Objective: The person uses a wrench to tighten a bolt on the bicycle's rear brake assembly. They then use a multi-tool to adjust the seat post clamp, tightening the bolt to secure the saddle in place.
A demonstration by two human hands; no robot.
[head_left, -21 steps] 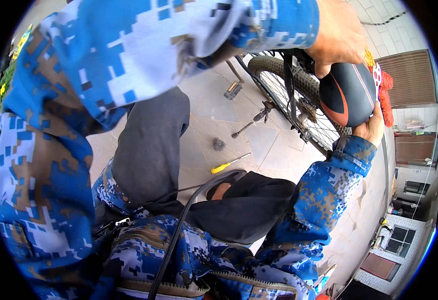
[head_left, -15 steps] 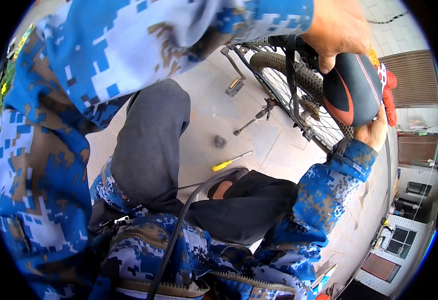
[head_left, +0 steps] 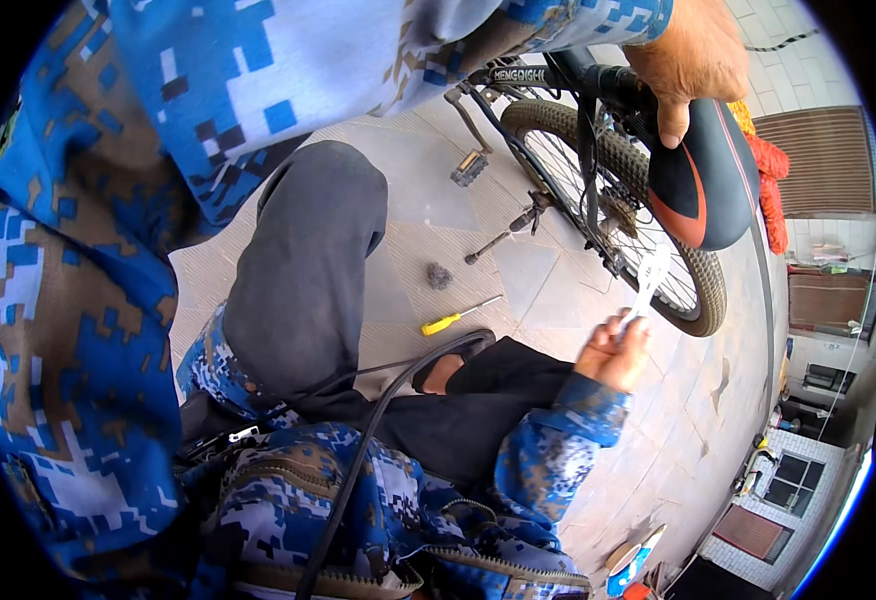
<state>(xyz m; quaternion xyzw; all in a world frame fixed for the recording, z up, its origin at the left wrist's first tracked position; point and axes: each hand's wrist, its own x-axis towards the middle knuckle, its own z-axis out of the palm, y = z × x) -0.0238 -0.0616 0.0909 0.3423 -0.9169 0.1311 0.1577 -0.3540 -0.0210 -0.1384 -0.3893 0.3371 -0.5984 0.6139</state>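
My left hand (head_left: 693,70) is wrapped over the upper side of a black bicycle saddle (head_left: 723,185) with red trim, thumb on its near edge. My right hand (head_left: 615,355) is closed around one end of a flat, pale wrench (head_left: 648,280), held apart from the saddle and just below it. Motion smears the wrench a little, so its exact form is unclear. Behind the wrench is the bicycle's rear wheel (head_left: 700,300), standing on the paved floor with the kickstand (head_left: 508,230) down.
A yellow-handled screwdriver (head_left: 443,324) and a small dark fuzzy clump (head_left: 439,275) lie on the tiles near my foot. The pedal (head_left: 469,168) sticks out toward my knee. Orange-red cloth (head_left: 766,180) shows beyond the saddle. A black cable (head_left: 353,480) crosses my lap.
My right hand has come away from the saddle's underside, down and toward me, and the wrench now shows in it. My left hand has stayed on the saddle.
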